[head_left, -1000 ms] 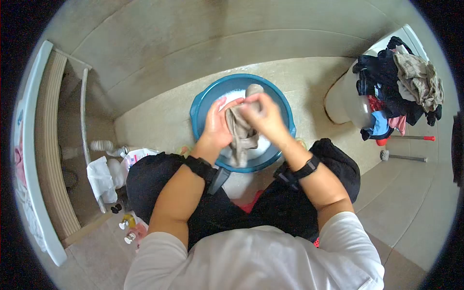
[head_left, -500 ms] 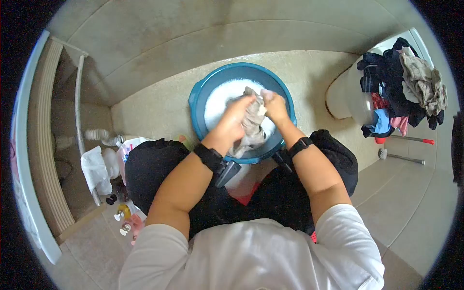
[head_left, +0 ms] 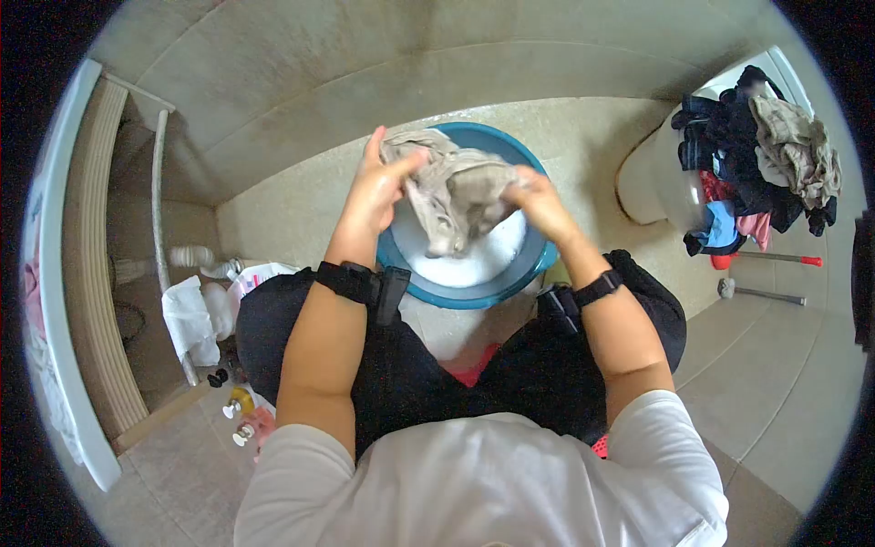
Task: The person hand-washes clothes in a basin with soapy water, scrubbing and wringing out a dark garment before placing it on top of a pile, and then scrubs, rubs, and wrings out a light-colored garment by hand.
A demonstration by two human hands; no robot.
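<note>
A wet beige-grey garment (head_left: pixel 456 187) hangs spread between my two hands, above a round blue basin (head_left: pixel 492 137) of white suds (head_left: pixel 474 264). My left hand (head_left: pixel 374 190) grips its left part, thumb across the cloth and index finger stretched upward. On the opposite side, the fingers of my right hand (head_left: pixel 540 199) are closed on the garment's edge, slightly blurred. The lower folds dangle over the foam, and the cloth hides part of the basin's rim. What kind of garment it is, I cannot tell.
On the right, dark and coloured clothes (head_left: pixel 729 137) are piled on a white toilet (head_left: pixel 645 178). Red-ended and grey-ended rods (head_left: pixel 775 258) lie below it. Pump bottles (head_left: pixel 241 406), a white bag (head_left: pixel 190 319) and a vertical pipe (head_left: pixel 159 210) are at left. Walls (head_left: pixel 383 55) curve behind the basin.
The garment was bunched low in the basin between both hands. Now it is raised and spread wider, my left hand having moved left and up, my right hand slightly right.
</note>
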